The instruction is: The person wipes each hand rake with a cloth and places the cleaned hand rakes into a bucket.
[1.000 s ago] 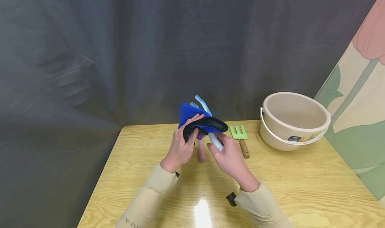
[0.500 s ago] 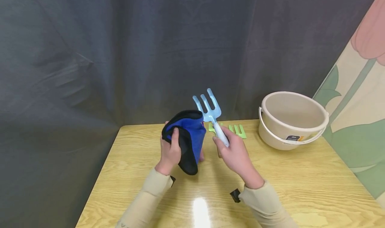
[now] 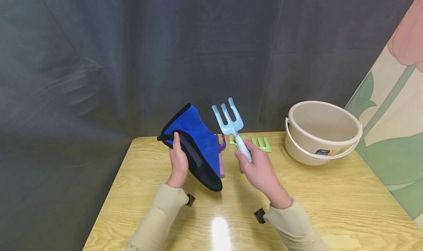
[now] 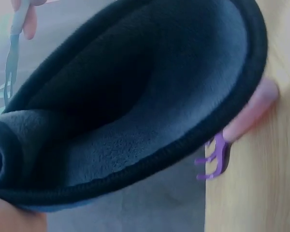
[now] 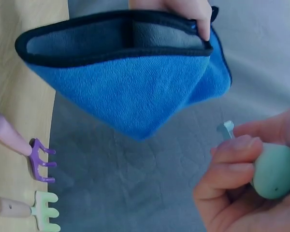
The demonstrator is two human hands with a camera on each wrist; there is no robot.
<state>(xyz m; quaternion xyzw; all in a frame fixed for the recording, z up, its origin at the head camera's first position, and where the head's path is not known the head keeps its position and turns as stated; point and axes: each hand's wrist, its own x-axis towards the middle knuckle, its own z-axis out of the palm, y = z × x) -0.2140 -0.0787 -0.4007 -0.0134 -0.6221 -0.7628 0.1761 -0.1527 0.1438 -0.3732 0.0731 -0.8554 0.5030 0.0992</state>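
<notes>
In the head view my left hand holds a blue cloth with black edging by its near left side. The cloth is folded over; its grey inner face shows in the left wrist view, gaping like a pocket. My right hand grips a light blue hand fork by its pale handle, tines pointing up and away. The fork stands apart from the cloth, to its right. From the right wrist, the butt of the handle faces the camera, with fingers curled round it.
On the wooden table lie a purple hand rake with a pink handle, partly behind the cloth, and two green hand forks, one with its handle behind my right hand. A beige bucket stands at the back right. A dark curtain hangs behind.
The cloth has come off the light blue fork's tines. My left hand has moved left and the cloth has spread wider. My right hand went slightly right, then held still with the fork.
</notes>
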